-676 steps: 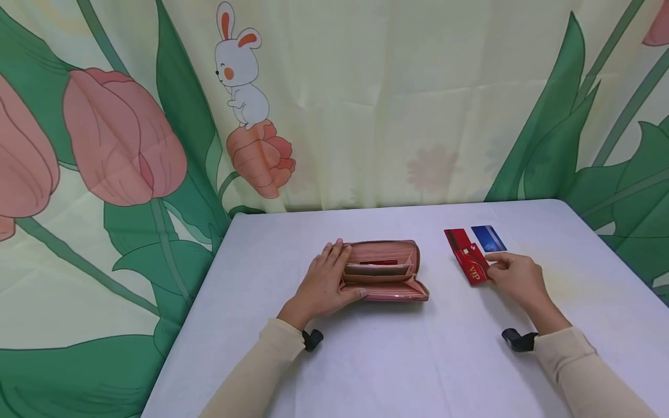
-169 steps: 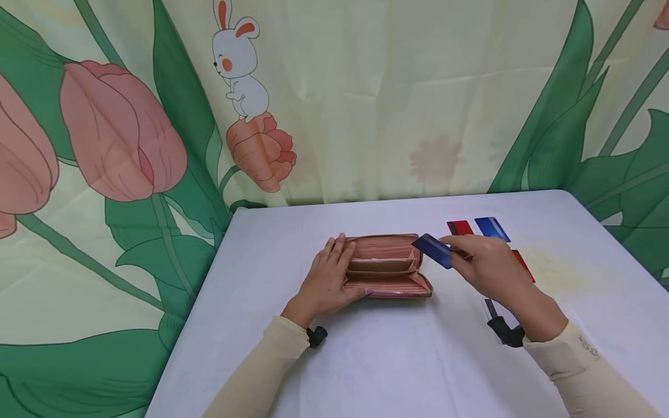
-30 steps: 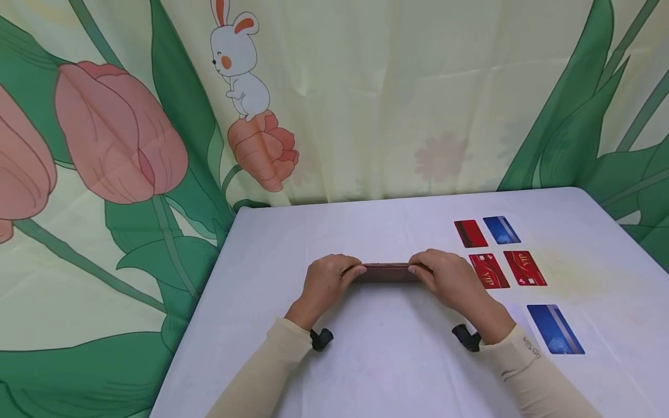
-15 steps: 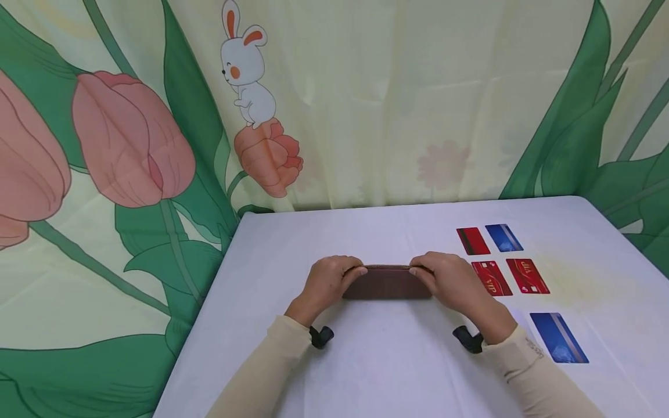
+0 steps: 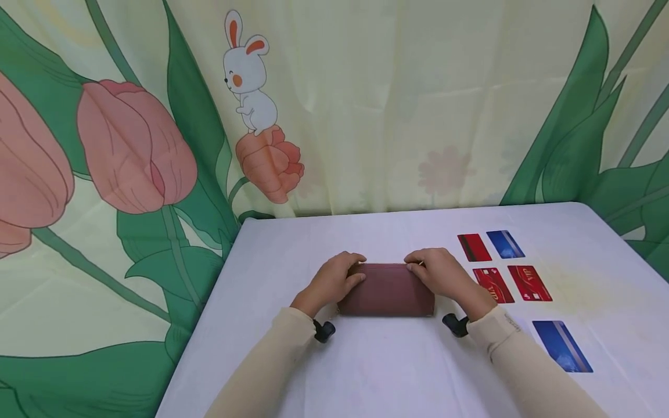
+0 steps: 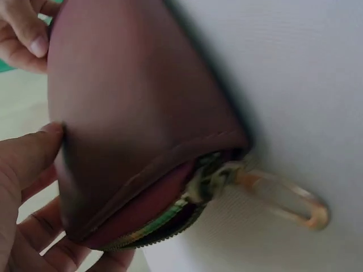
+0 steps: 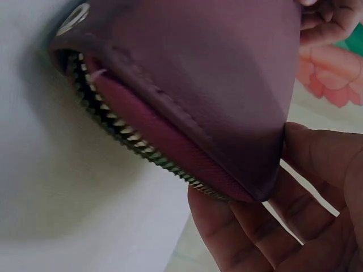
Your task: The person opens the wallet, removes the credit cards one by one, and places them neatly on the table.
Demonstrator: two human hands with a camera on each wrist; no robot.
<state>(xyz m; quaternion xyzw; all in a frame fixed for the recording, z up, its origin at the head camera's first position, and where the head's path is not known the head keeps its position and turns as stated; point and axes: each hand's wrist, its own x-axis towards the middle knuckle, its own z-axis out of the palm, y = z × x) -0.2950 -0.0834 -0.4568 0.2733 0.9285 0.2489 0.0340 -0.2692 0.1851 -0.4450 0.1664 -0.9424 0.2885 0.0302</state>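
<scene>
A maroon zip wallet (image 5: 387, 293) lies folded near the middle of the table, its broad smooth face toward me. My left hand (image 5: 333, 283) grips its far left corner, thumb on the face and fingers behind. At the far right corner my right hand (image 5: 441, 274) grips it the same way. The left wrist view shows the zip part-way open along the end, with a gold zip pull (image 6: 289, 199) dangling at the near corner. In the right wrist view, the metal zip teeth (image 7: 133, 136) run along the other end, apart from the maroon lining.
On the right lie a striped red card (image 5: 474, 248), a blue card (image 5: 505, 244), two red VIP cards (image 5: 530, 283) side by side, and a nearer blue card (image 5: 563, 346). A white cloth covers the table (image 5: 376, 371). Behind hangs a tulip-printed curtain (image 5: 355, 116).
Earlier the wallet stood open under my left hand while my right handled red, then blue cards. Those cards now lie spread at the right. In the last second both hands tipped the folded wallet flatter.
</scene>
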